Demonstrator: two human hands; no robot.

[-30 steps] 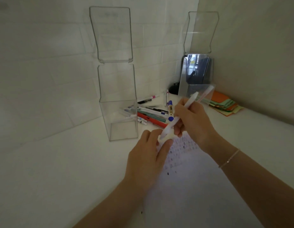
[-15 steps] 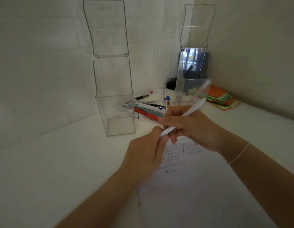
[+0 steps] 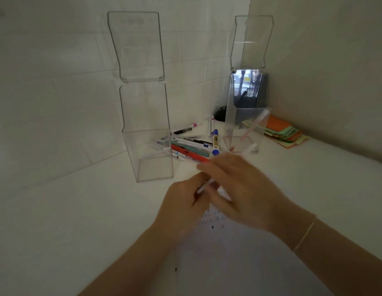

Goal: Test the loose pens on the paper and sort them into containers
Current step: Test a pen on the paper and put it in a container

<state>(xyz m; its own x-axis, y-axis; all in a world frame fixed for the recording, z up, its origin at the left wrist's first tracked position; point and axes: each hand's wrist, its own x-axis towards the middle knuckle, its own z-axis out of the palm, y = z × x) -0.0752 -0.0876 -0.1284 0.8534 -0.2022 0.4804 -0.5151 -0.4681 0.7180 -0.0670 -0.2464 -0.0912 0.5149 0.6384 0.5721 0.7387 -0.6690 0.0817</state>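
My right hand [image 3: 245, 189] grips a white pen [image 3: 207, 184] low over the sheet of paper [image 3: 239, 259]; motion blur smears the hand. The pen's back end pokes out past my fingers near the right container. My left hand [image 3: 183, 206] curls around the pen's front end, where its tip meets my fingers. A pile of loose pens [image 3: 190, 146] lies behind my hands, between two clear containers. The left container [image 3: 147, 133] stands with its lid up, and I see no pens inside it. The right container [image 3: 247, 116], lid also up, holds a pink pen [image 3: 253, 127].
A blue-capped marker [image 3: 215, 142] lies at the pile's right edge. A stack of orange and green paper notes [image 3: 282, 131] sits by the right wall. A small dark object [image 3: 220, 113] rests in the corner. White walls close off the back and right.
My right hand has dropped lower and tilted the pen flatter toward my left hand. Both hands have drawn closer together over the paper's top edge.
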